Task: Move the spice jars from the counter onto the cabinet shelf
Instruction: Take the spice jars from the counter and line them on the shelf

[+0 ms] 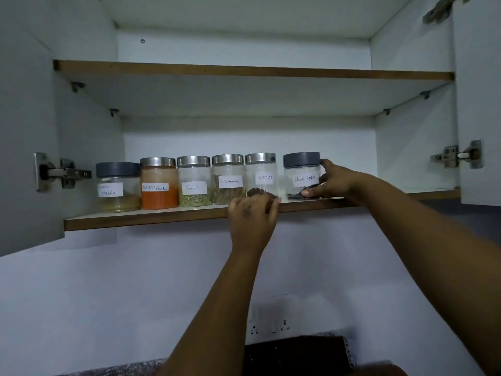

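**Last jar going into the row**

Left of your left hand (252, 213) stand the masala, red chilli powder, fennel and cinnamon jars. This hand is loosely curled and holds nothing, just before the cloves jar (261, 175). Your right hand (329, 183) is closed around the black pepper jar (301, 175) on the shelf (135, 219). Next I think you push it left and let go.

Both arms reach upward; the right hand (329, 183) spreads in a grasp, the left hand (253, 217) loosely curled.
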